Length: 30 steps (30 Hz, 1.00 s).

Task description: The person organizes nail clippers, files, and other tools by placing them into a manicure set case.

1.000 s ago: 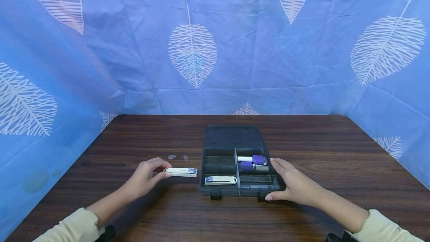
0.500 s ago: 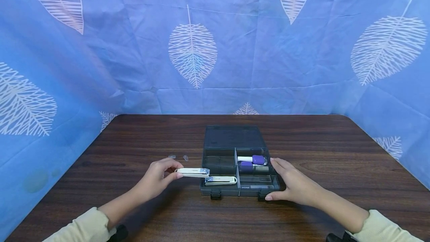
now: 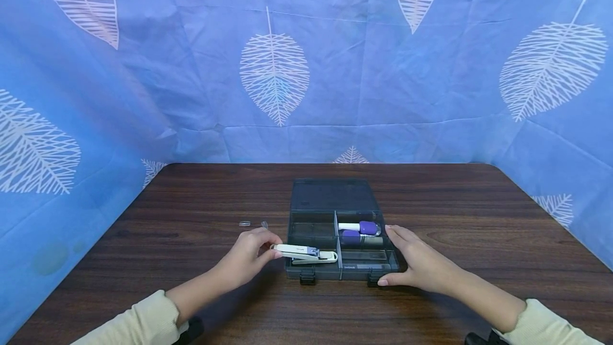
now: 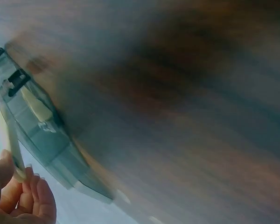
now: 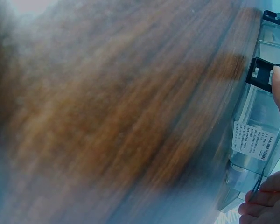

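My left hand [image 3: 249, 257] pinches one end of a white nail clipper [image 3: 297, 251] between thumb and fingers. That clipper hangs over the front left compartment of an open dark see-through divided box [image 3: 311, 231]. Below it, a second white nail clipper [image 3: 328, 256] lies in the same compartment, partly covered from view. In the left wrist view, the held clipper [image 4: 10, 135] is cut off by the frame edge. My right hand [image 3: 421, 264] rests against the box's right side, fingers along the wall and thumb at the front by a black latch [image 5: 261, 74].
Two nail polish bottles, one purple with a white cap [image 3: 369, 228] and one with a purple end [image 3: 351, 238], lie in the right compartments. Small clear pieces [image 3: 245, 223] lie left of the box on the wooden table [image 3: 191, 201]. The lid [image 3: 330, 194] lies back.
My left hand has carried the nail clipper rightward, from beside the box to above its front left compartment, and the clipper now tilts down at its far end. My right hand stays put.
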Available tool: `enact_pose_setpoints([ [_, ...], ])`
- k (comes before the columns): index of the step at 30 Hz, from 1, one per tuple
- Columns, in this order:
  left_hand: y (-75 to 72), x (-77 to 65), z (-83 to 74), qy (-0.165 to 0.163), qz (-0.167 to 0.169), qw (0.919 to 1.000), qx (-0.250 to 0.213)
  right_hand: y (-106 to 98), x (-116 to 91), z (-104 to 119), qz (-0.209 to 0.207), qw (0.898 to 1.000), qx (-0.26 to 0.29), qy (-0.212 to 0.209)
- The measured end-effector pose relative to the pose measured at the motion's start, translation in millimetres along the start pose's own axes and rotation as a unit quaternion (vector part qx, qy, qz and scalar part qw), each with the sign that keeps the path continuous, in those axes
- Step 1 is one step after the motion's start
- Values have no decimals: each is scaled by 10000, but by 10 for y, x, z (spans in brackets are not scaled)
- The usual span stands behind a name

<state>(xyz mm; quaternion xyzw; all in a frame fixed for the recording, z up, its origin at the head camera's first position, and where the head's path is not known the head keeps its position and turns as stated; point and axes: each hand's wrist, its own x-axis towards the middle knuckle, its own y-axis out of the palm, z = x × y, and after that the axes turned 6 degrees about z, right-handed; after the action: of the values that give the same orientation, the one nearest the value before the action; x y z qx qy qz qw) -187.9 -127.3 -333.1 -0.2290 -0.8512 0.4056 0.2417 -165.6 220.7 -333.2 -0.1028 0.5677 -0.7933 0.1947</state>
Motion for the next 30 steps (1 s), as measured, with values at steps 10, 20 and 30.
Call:
enact_pose_setpoints([
  [10, 80, 159, -153, 154, 535, 9974, 468, 1, -1, 2, 8, 10000, 21, 8],
  [20, 89, 241, -231, 185, 1096, 9918, 628, 2, 6, 3, 4, 10000, -2, -13],
  [30, 10, 433, -215, 244, 1905, 9773, 894, 9, 10, -11, 22, 10000, -27, 31],
])
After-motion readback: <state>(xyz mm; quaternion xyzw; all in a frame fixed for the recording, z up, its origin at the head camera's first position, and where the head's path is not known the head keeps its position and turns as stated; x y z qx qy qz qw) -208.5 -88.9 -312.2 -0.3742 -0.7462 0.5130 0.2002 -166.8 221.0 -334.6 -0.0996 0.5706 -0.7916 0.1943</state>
